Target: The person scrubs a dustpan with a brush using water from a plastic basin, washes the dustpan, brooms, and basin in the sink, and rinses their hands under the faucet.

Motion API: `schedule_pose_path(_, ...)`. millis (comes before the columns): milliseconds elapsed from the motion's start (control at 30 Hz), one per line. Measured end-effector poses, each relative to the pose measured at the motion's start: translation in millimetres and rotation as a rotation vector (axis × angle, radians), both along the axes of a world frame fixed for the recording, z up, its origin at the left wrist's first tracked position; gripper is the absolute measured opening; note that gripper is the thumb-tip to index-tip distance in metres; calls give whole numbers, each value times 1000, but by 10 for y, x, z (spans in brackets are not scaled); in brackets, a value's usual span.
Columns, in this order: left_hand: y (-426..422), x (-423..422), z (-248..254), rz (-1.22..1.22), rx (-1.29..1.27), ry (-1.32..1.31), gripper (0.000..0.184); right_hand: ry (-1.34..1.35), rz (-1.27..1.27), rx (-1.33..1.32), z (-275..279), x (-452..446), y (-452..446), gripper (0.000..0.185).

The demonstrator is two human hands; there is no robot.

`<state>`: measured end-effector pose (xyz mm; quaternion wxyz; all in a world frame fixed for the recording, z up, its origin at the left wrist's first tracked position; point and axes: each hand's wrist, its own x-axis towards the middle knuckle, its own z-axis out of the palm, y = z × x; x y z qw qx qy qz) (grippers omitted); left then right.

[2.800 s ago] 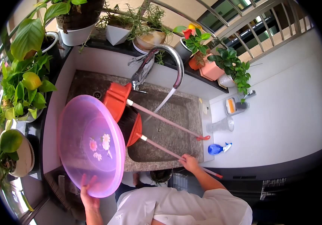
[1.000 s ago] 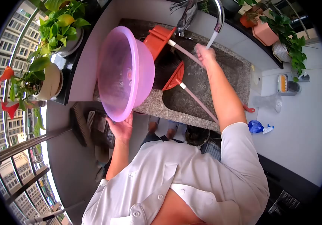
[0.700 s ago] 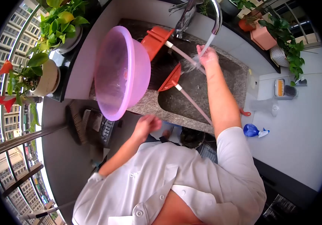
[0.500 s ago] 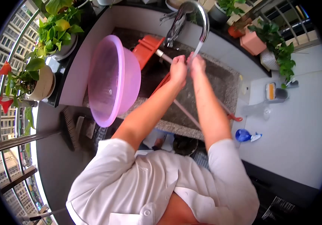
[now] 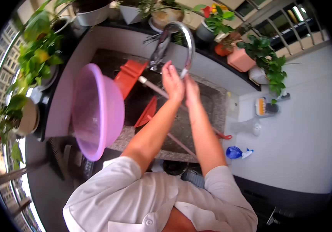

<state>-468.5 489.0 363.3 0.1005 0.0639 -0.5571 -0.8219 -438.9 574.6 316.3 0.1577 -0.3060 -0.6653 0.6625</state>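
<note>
Both of my hands are under the chrome faucet [image 5: 190,40], above the stone sink [image 5: 208,112]. My left hand [image 5: 173,83] is open and holds nothing, with its fingers stretched up beside the spout. Close against it, my right hand [image 5: 191,91] is raised right below the spout's tip; its fingers look extended, though blurred, and nothing shows in them. A red dustpan [image 5: 130,77] and a pinkish pole [image 5: 156,89] lie in the sink to the left. A second red piece [image 5: 146,111] leans near my left forearm.
A large pink basin [image 5: 113,108] stands tilted on the sink's left edge. Potted plants [image 5: 214,27] line the black ledge behind. On the white counter [image 5: 281,154] at right are a blue spray bottle [image 5: 233,152], a clear bottle [image 5: 253,127] and a brush [image 5: 260,106].
My left hand has opened from a curled shape, its fingers now stretched upward. My right hand stays beneath the spout. The whole view has shifted, so the scene sits further left and lower.
</note>
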Motion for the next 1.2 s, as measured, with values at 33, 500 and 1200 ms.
schedule_pose_path(33,-39,29,163,24,22,169,39,-63,-48,-13,-186,106,83,43)
schedule_pose_path(500,307,-386,139,-325,-313,416,53,364,122,-536,-168,-314,288,43)
schedule_pose_path(1200,1068,-560,-1451,-550,-925,-491,33,-243,81,478,-140,118,-442,60)
